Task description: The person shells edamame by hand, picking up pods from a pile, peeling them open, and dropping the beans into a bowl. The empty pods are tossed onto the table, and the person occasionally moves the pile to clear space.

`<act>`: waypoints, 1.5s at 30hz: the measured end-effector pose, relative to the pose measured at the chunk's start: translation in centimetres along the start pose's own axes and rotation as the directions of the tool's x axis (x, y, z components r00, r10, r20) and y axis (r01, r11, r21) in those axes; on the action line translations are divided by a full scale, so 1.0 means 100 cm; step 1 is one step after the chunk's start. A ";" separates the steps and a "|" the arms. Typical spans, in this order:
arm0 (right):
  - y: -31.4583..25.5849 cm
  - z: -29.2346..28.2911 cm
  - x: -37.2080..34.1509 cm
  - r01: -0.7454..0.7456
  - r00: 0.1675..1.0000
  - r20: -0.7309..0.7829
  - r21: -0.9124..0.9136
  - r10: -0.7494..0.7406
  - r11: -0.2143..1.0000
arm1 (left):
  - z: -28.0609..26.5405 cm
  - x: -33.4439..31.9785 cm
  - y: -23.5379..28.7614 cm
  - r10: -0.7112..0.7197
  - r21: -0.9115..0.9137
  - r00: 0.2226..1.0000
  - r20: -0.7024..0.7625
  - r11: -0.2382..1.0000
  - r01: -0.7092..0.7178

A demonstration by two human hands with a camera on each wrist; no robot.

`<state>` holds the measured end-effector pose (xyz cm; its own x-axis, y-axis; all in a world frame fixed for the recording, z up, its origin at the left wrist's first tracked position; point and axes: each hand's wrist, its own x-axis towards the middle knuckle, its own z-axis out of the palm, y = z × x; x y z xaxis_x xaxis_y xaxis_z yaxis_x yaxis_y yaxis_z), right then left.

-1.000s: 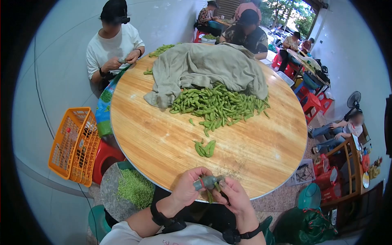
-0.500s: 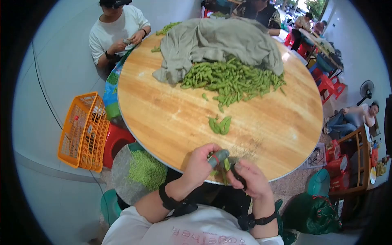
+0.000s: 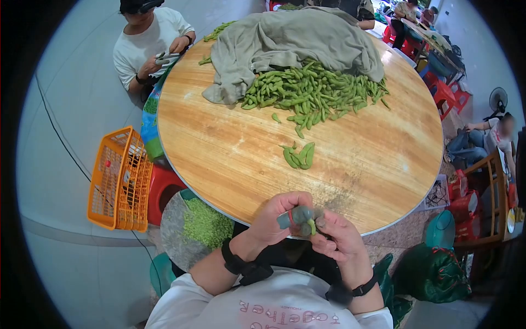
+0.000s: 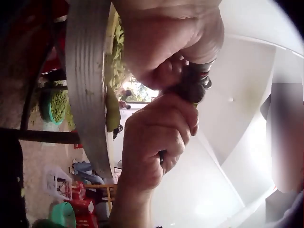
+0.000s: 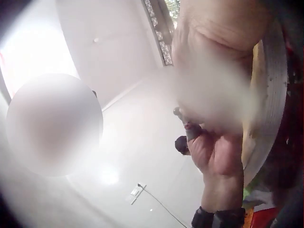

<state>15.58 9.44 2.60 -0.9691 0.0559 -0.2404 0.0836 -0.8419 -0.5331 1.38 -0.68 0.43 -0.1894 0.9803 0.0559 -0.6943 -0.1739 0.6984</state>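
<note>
Just over the table's near edge, my left hand (image 3: 276, 219) and right hand (image 3: 341, 236) meet, pinching a small green pod (image 3: 312, 226) between them. A grey-green cover with a red band (image 3: 296, 217) wraps the left thumb; the right thumb has a dark cover too. Part of a dark object shows inside the curled right fingers (image 4: 161, 154) in the left wrist view. Farther up the table lie a few loose pods (image 3: 299, 157), below a big heap of green pods (image 3: 315, 93) partly under a grey cloth (image 3: 296, 44). Blur hides much of the right hand (image 5: 216, 52) in its wrist view.
Left of my lap, shelled green beans (image 3: 207, 223) lie on a round grey surface. Orange baskets (image 3: 118, 181) stand by a red stool (image 3: 163, 189). A person in white (image 3: 150, 46) sits at the table's left side. A green sack (image 3: 433, 274) stands at lower right.
The head view has shifted, so the table sits higher in it. My hands are closer together than half a second ago, and less of the pod shows between them.
</note>
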 end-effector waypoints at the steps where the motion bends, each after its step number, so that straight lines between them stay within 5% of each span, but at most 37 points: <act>1: -0.001 0.001 0.001 0.035 0.997 -0.061 -0.062 -0.038 0.997 | 0.002 0.001 -0.002 0.002 -0.044 0.997 -0.076 0.999 -0.006; 2: 0.000 0.001 0.005 0.034 0.997 -0.061 -0.062 -0.038 0.997 | 0.002 0.001 -0.004 0.002 -0.044 0.997 -0.077 0.999 -0.005; 3: 0.002 0.001 0.011 0.141 0.960 -0.150 -0.465 -0.234 0.874 | 0.002 0.002 -0.007 0.040 0.085 0.989 -0.139 0.996 -0.029; 4: 0.003 0.001 0.015 0.161 0.886 -0.147 -0.792 -0.439 0.589 | 0.002 0.002 -0.008 0.086 0.213 0.977 -0.196 0.976 -0.043; 6: -0.003 0.005 0.019 0.089 0.874 -0.213 -0.813 -0.436 0.575 | -0.002 0.001 -0.004 0.126 0.301 0.964 -0.235 0.952 -0.051; 8: -0.014 0.003 0.024 0.064 0.968 -0.199 -0.386 -0.151 0.920 | -0.006 0.002 0.000 0.170 0.386 0.949 -0.266 0.921 -0.056; 12: -0.045 -0.011 0.057 -0.087 0.951 -0.275 -0.672 -0.139 0.736 | -0.021 0.005 0.008 0.271 0.546 0.901 -0.339 0.837 -0.046; 13: -0.054 -0.013 0.071 -0.044 0.818 -0.177 -0.968 -0.548 0.247 | -0.024 0.005 0.011 0.276 0.563 0.889 -0.366 0.826 -0.025; 14: -0.058 -0.014 0.080 -0.176 0.612 0.140 -0.935 -0.778 -0.307 | -0.023 0.005 0.014 0.276 0.564 0.889 -0.365 0.825 -0.024; 15: -0.059 -0.012 0.086 -0.177 0.609 0.138 -0.936 -0.781 -0.304 | -0.020 0.004 0.019 0.271 0.767 0.940 -0.208 0.641 -0.015; 16: -0.058 -0.010 0.091 -0.249 0.692 0.080 -0.907 -0.718 -0.341 | -0.016 0.004 0.022 0.221 0.911 0.974 -0.054 0.410 -0.042; 17: -0.059 -0.008 0.094 -0.312 0.762 0.014 -0.868 -0.648 -0.386 | -0.012 0.004 0.025 0.221 0.911 0.974 -0.050 0.409 -0.046; 19: -0.054 -0.007 0.090 -0.290 0.785 0.025 -0.868 -0.619 -0.403 | -0.007 0.001 0.026 -0.063 0.910 0.996 -0.063 0.405 0.083; 20: -0.049 -0.007 0.087 -0.265 0.809 0.033 -0.871 -0.587 -0.414 | -0.008 0.000 0.024 -0.058 0.909 0.996 -0.066 0.408 0.084; 22: -0.046 -0.019 0.077 -0.244 0.808 0.047 -0.881 -0.587 -0.406 | -0.012 0.000 0.019 -0.034 0.680 0.973 -0.230 0.710 0.186; 24: -0.045 -0.024 0.065 -0.053 0.730 0.037 -0.992 -0.682 -0.111 | -0.013 0.003 0.016 0.049 0.622 0.970 -0.237 0.775 0.112; 25: -0.047 -0.019 0.054 -0.015 0.824 -0.275 -0.884 -0.495 0.467 | -0.012 0.003 0.015 0.131 0.560 0.960 -0.248 0.828 0.032; 26: -0.047 -0.014 0.046 -0.015 0.823 -0.276 -0.884 -0.496 0.468 | -0.012 0.004 0.014 0.129 0.561 0.960 -0.248 0.827 0.033; 27: -0.045 -0.011 0.036 0.037 0.916 -0.298 -0.603 -0.268 0.797 | -0.012 0.005 0.014 -0.001 0.239 0.987 -0.159 0.970 0.039; 28: -0.042 -0.010 0.028 0.003 0.977 -0.207 -0.208 -0.046 0.978 | -0.011 0.006 0.014 -0.093 -0.109 0.995 -0.027 0.990 0.090; 32: -0.025 -0.006 0.016 0.048 0.991 -0.116 -0.153 -0.066 0.987 | 0.004 0.015 0.008 -0.156 -0.102 0.985 -0.076 0.984 0.148; 35: -0.022 0.009 0.011 0.089 0.984 -0.117 -0.324 -0.133 0.942 | 0.005 0.017 0.000 -0.076 -0.175 0.977 -0.199 0.984 0.041; 39: -0.018 0.007 0.003 0.127 0.970 -0.129 -0.449 -0.205 0.884 | 0.009 0.018 -0.002 0.068 0.027 0.951 -0.302 0.998 -0.063; 45: -0.019 0.007 -0.002 0.128 0.977 -0.117 -0.361 -0.181 0.924 | 0.015 0.017 -0.009 0.246 0.385 0.893 -0.377 0.919 -0.091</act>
<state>15.45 10.69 4.20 -0.9343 0.2696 -0.2333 0.0371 -0.5773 -0.8157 2.73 1.30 1.02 -0.6018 0.7972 -0.0472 -0.3535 -0.2130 0.9108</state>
